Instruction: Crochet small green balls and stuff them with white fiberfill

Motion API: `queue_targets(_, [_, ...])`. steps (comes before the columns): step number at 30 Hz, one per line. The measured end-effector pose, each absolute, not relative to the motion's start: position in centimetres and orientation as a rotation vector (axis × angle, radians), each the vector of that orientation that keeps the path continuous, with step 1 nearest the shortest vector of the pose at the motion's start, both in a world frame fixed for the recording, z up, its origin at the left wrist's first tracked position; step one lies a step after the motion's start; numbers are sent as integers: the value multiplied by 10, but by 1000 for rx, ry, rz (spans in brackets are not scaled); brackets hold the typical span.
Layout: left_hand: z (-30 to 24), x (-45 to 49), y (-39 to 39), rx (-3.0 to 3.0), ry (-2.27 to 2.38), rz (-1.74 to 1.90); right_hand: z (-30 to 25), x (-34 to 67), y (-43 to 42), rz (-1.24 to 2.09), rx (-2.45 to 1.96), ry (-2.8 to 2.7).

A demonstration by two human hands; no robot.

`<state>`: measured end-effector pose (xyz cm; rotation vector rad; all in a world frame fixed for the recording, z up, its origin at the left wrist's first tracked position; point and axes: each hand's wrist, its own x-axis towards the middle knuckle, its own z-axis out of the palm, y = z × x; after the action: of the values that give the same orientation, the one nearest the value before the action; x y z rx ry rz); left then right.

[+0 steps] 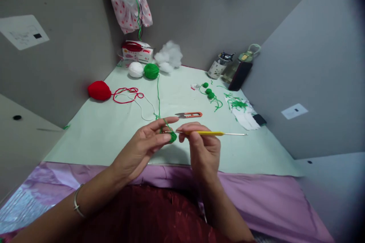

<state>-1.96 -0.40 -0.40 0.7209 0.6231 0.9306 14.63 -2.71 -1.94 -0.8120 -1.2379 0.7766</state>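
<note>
Between thumb and fingers, my left hand (145,140) pinches a small green crochet piece (172,137), with green yarn running up over the raised index finger. My right hand (203,148) grips a crochet hook (211,133) by its yellow handle; the hook's tip lies at the green piece. From there the working yarn (159,98) leads back to a green yarn ball (151,71). Just beyond my hands lie orange thread snips (191,114).
A red yarn ball (99,90) trails loose strands at left. A white yarn ball (136,70), stuffing (169,57) and a box (139,53) stand at the back. At right are small green balls (209,92), yarn scraps (238,102), a pen cup (218,67) and a phone (240,76).
</note>
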Motion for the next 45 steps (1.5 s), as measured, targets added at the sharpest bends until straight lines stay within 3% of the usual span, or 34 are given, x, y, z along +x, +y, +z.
queue_targets(8, [-7,-21,-6,988,719,992,-20,150,-23,1042,-744,-1091])
queue_targets(12, [-8,-23,-5,1032,748,1016,-16,151,-24,1012,-738,-1145])
queue_targets(21, [-7,-21,-10,1215,880,1122,-18,149,-38,208,-850,-1721])
queue_targets(25, [-6,-17,-11,930,763,1027,-27,145,-38,-207,-913,-1860])
queue_targets(27, [-6,-17,-8,744,690,915,-29,145,-37,-162,-903,-1790])
queue_targets(29, [-5,-19,-5,642,666,870,-27,145,-35,85,-895,-1604])
queue_targets(32, [-2,-21,-4,650,650,916,-21,146,-31,497,-855,-1328])
queue_targets(35, [-2,-19,-7,757,621,942,-17,144,-28,627,-845,-1323])
queue_targets(38, [-5,-16,-11,850,662,1017,-19,142,-29,522,-886,-1434])
queue_targets(41, [-6,-14,-12,796,700,1063,-25,142,-32,200,-905,-1633])
queue_targets(43, [-5,-14,-10,673,670,993,-28,144,-34,-14,-872,-1743])
queue_targets(45, [-3,-17,-7,555,630,901,-27,146,-34,-16,-852,-1719])
